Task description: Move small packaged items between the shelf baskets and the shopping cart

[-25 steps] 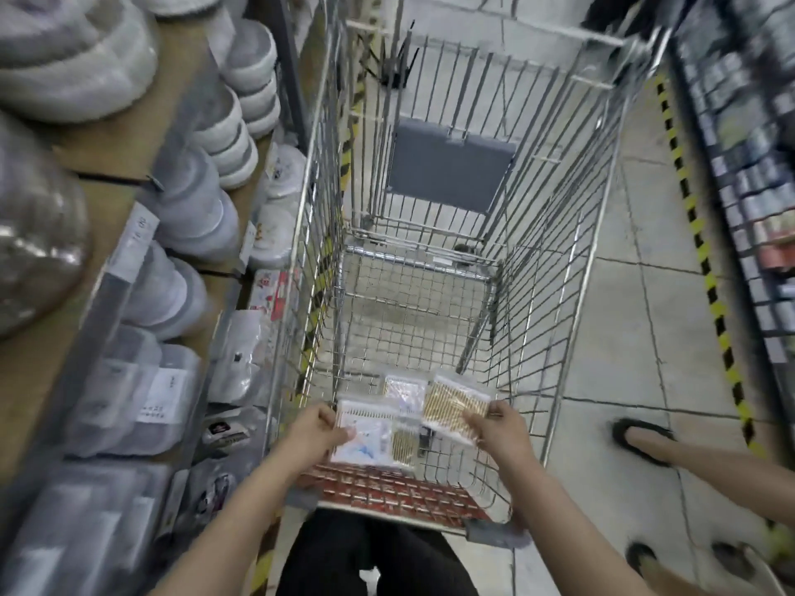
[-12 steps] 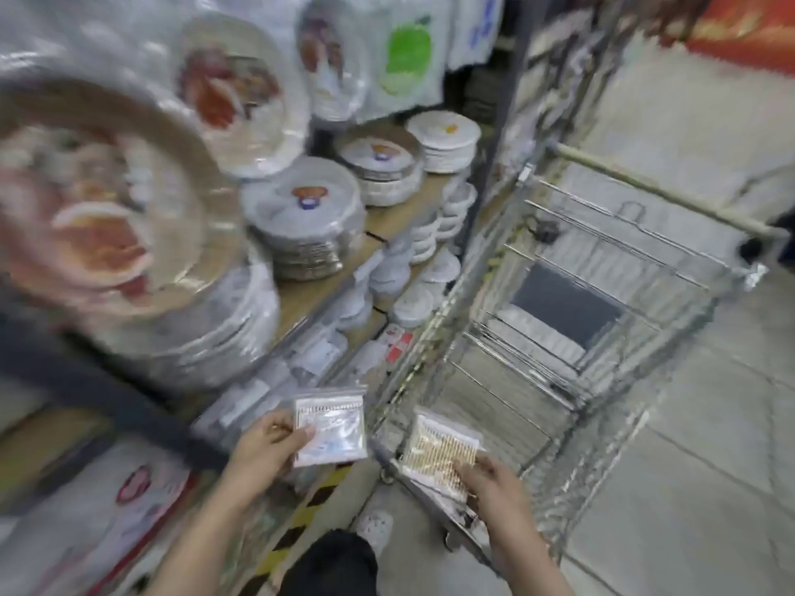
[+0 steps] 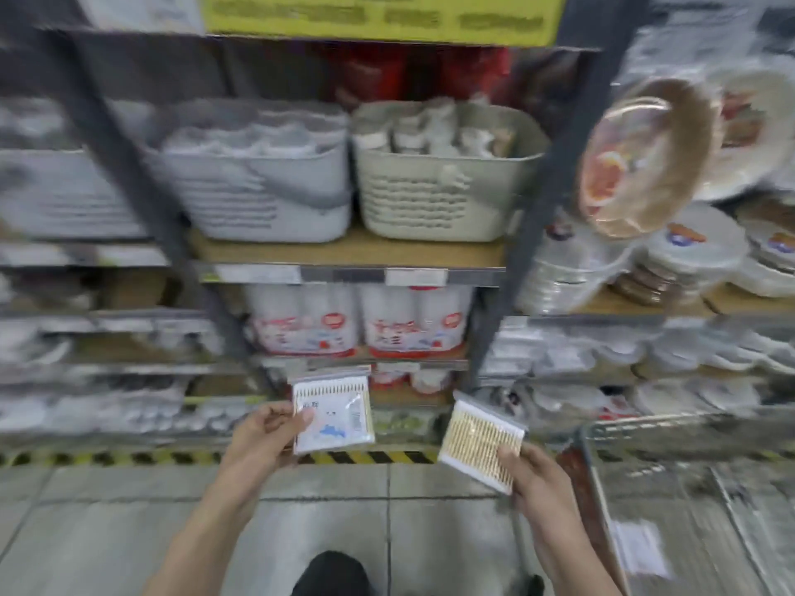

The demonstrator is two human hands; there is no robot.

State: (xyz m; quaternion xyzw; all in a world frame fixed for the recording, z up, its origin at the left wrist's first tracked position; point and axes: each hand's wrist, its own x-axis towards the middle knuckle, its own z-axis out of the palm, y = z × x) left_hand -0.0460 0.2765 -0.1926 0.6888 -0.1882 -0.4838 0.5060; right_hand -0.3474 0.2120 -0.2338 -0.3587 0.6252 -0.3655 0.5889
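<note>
Since half a second before, the view had swung from the cart to face the shelving square on, with both packets carried along. The left hand [image 3: 262,436] pinched the white-labelled packet [image 3: 332,412] by its left edge, thumb on the front face. The right hand [image 3: 533,475] gripped the tan swab packet [image 3: 479,445] at its lower right corner, tilted. Both packets hung apart in the air, in front of the lower shelves. Higher up, a grey basket [image 3: 258,200] and a cream basket [image 3: 439,200] stood side by side on a shelf. The shopping cart [image 3: 688,428] lay at the right, blurred.
</note>
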